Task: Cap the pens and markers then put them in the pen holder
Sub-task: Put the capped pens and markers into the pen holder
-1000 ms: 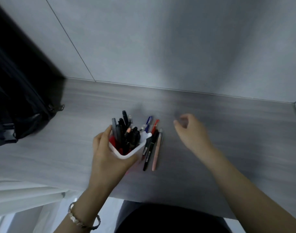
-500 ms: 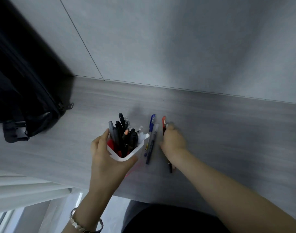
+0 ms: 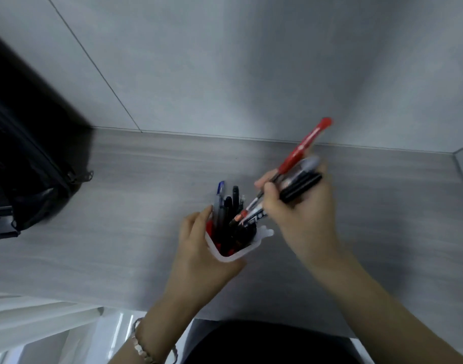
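Observation:
My left hand (image 3: pixel 198 261) grips the white pen holder (image 3: pixel 235 254) near the desk's front edge. Several dark pens and a blue-capped pen (image 3: pixel 219 195) stand in the holder. My right hand (image 3: pixel 301 214) grips a bundle of pens, held slanted just right of and above the holder. The bundle has a red-capped pen (image 3: pixel 305 145) sticking up to the far right, a black marker (image 3: pixel 301 189) and a grey-capped pen (image 3: pixel 307 164). The bundle's lower ends point into the holder's mouth. Motion blurs the bundle.
The grey wood-grain desk (image 3: pixel 135 206) runs back to a pale wall (image 3: pixel 251 61). A black bag (image 3: pixel 22 164) sits on the desk at the far left. White slats (image 3: pixel 28 321) lie below the front edge at the left.
My right hand picked the loose pens up off the desk and lifted them over the holder. The blue pen now stands in the holder. My left hand kept its hold.

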The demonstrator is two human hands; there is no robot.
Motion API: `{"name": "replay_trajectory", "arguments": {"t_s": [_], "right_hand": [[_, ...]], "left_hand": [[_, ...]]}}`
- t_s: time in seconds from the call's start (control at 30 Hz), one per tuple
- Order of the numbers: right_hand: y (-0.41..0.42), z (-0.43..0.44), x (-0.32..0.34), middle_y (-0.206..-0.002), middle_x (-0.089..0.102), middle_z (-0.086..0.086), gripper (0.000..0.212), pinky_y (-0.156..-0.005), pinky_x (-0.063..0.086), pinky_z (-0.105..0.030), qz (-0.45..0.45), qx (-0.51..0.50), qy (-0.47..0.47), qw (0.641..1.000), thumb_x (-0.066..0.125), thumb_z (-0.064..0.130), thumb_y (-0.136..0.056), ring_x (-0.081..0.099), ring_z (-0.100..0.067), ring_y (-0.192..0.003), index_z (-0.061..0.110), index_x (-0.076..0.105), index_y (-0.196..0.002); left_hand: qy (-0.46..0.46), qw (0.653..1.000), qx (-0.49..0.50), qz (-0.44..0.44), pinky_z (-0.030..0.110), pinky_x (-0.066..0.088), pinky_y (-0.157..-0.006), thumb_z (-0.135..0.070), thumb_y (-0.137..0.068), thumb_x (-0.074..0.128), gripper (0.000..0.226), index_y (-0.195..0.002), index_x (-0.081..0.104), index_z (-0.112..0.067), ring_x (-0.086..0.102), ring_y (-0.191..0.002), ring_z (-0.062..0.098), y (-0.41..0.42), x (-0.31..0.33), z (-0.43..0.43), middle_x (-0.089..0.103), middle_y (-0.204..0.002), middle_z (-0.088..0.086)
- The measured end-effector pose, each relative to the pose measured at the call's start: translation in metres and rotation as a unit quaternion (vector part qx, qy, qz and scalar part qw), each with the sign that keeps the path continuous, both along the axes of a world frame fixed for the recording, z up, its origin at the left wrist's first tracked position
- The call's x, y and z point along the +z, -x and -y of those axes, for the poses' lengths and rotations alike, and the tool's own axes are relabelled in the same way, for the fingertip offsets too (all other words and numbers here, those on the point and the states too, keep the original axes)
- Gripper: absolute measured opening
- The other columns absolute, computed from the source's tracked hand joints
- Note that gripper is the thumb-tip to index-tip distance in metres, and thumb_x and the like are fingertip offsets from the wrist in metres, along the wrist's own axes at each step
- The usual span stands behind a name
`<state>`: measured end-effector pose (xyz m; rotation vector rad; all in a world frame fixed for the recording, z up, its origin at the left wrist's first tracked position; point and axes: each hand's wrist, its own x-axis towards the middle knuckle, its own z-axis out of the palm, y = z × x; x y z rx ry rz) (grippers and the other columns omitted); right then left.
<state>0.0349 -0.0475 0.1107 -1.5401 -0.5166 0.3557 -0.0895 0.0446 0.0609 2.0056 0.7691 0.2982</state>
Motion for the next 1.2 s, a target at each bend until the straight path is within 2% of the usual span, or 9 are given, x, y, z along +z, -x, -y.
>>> {"name": "replay_trajectory", "arguments": {"t_s": [0.13,0.27,0.43,0.53,0.63,0.8,0.9,1.0,1.2], "right_hand": [[0.015,0.008,-0.022,-0.086,0.066,0.001,0.042,-0.080,0.054,-0.033,0.058,0.060,0.124,0.989,0.070,0.018,-0.071,0.066,-0.010,-0.084,0.040,0.042,-0.092],[0.006,0.010,-0.024,-0.094,0.061,0.018,0.079,-0.092,0.047,-0.034,0.113,0.007,0.039,0.993,0.069,0.007,-0.069,0.062,-0.010,-0.093,0.061,0.031,-0.113],[0.001,0.012,-0.031,-0.103,0.057,0.005,0.102,-0.084,0.053,-0.028,0.127,0.018,-0.033,0.991,0.067,-0.009,-0.069,0.065,-0.012,-0.072,0.057,0.018,-0.130],[0.006,0.017,-0.037,-0.094,0.063,0.015,0.076,-0.084,0.050,-0.020,0.077,-0.001,0.000,0.997,0.071,0.010,-0.073,0.066,-0.006,-0.083,0.059,0.035,-0.118],[0.015,0.020,-0.040,-0.097,0.064,0.019,0.024,-0.090,0.046,-0.019,0.171,0.011,0.068,0.983,0.056,0.029,-0.085,0.060,0.000,-0.098,0.033,0.059,-0.109],[0.025,0.014,-0.051,-0.143,0.035,0.003,0.050,-0.111,0.018,-0.026,0.326,0.130,0.207,0.913,0.026,0.046,-0.095,0.024,-0.012,-0.137,0.018,0.060,-0.119],[0.011,-0.001,-0.050,-0.145,0.028,0.013,0.049,-0.113,0.009,-0.014,0.167,0.237,0.170,0.942,0.028,0.058,-0.088,0.012,0.004,-0.138,0.036,0.039,-0.130],[-0.008,-0.020,-0.064,-0.119,0.055,0.011,0.033,-0.105,0.038,-0.030,0.075,0.070,0.156,0.982,0.051,0.041,-0.085,0.049,-0.009,-0.118,0.032,0.050,-0.117],[-0.006,-0.078,-0.094,-0.117,0.059,-0.022,0.068,-0.077,0.046,-0.037,0.019,0.128,0.508,0.851,0.047,0.038,-0.090,0.059,-0.037,-0.103,0.005,0.015,-0.140]], "left_hand": [[0.001,0.999,-0.036,0.032,-0.007,0.033,-0.078,-0.005,-0.050,0.085,0.087,-0.126,0.045,-0.017,0.041,-0.096,-0.027,-0.011,0.002,0.010,0.038,-0.108,-0.016],[0.008,0.998,-0.043,0.043,-0.006,0.032,-0.084,-0.005,-0.050,0.084,0.093,-0.133,0.041,-0.008,0.043,-0.099,-0.024,-0.016,0.001,0.017,0.040,-0.111,-0.008],[-0.002,0.998,-0.057,0.036,-0.007,0.030,-0.084,-0.014,-0.049,0.081,0.096,-0.135,0.038,-0.010,0.040,-0.105,-0.022,-0.014,0.002,0.019,0.038,-0.112,-0.010],[-0.012,0.998,-0.048,0.031,-0.006,0.029,-0.086,-0.018,-0.047,0.078,0.097,-0.135,0.038,-0.011,0.037,-0.105,-0.024,-0.012,0.002,0.017,0.041,-0.115,-0.005],[-0.025,0.998,-0.052,0.034,-0.004,0.031,-0.088,-0.013,-0.048,0.080,0.097,-0.135,0.039,-0.010,0.040,-0.107,-0.018,-0.010,0.002,0.016,0.043,-0.117,-0.001],[-0.019,0.999,-0.028,0.022,-0.004,0.033,-0.084,-0.016,-0.049,0.082,0.091,-0.130,0.041,-0.012,0.041,-0.104,-0.022,0.000,-0.007,0.011,0.041,-0.113,-0.015],[0.001,1.000,0.023,0.012,-0.008,0.031,-0.079,-0.021,-0.045,0.078,0.084,-0.123,0.045,-0.025,0.039,-0.097,-0.028,0.010,-0.006,-0.002,0.041,-0.108,-0.019],[0.006,0.995,0.096,-0.003,-0.004,0.035,-0.078,-0.040,-0.037,0.071,0.068,-0.098,0.043,-0.051,0.042,-0.095,-0.022,0.021,0.002,-0.021,0.040,-0.099,-0.026],[0.011,0.986,0.166,-0.012,0.027,0.047,-0.085,-0.043,-0.037,0.072,0.078,-0.112,0.053,-0.030,0.053,-0.106,0.016,0.042,0.000,-0.054,0.050,-0.112,-0.005]]}}
